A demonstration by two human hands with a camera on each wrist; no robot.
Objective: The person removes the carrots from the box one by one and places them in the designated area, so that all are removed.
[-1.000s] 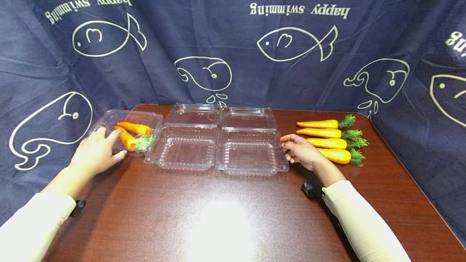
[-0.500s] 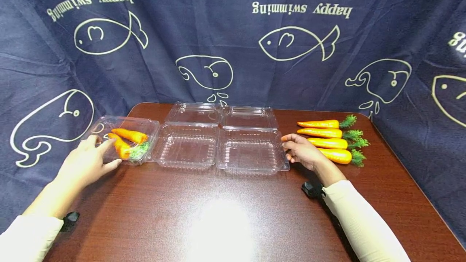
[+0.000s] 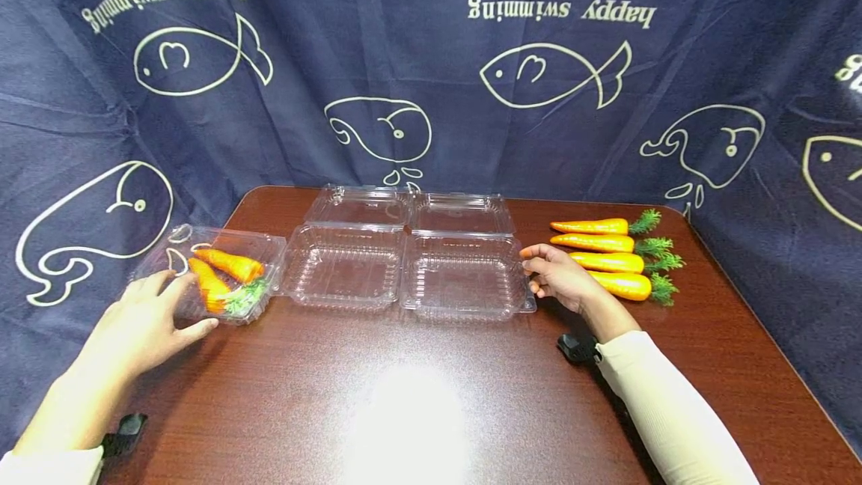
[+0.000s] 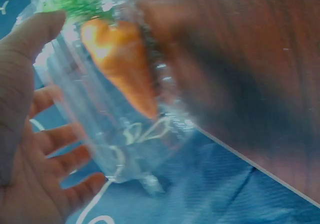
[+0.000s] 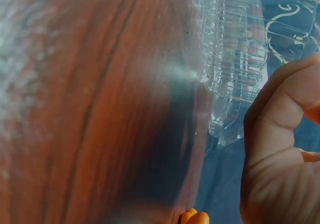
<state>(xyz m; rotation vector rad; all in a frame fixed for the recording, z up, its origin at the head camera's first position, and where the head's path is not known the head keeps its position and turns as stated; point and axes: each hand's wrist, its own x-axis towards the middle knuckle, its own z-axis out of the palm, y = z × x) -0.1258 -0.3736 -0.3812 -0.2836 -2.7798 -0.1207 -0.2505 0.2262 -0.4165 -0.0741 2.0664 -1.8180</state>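
Observation:
My left hand (image 3: 138,328) grips the near left side of a clear plastic clamshell container (image 3: 266,298), with the thumb along its near edge. In the left wrist view its fingers bend at the side of the plastic. Inside lie two orange carrots (image 3: 232,264) with green tops (image 3: 245,298); the same container shows one carrot (image 4: 120,59) in the left wrist view. My right hand (image 3: 562,279) is loosely curled beside the right wall of another clear container (image 3: 465,313), its fingertips right at the rim and nothing held between its fingers.
Another clear container (image 3: 343,298) stands left of it, both with lids raised toward the back. Several carrots (image 3: 606,260) lie in a row at the right, just behind my right hand. A dark blue printed cloth (image 3: 431,36) hangs around the brown table (image 3: 303,395).
The container with the two carrots has moved left and toward me together with my left hand, turning a little. My right hand, the other containers and the row of carrots stay put.

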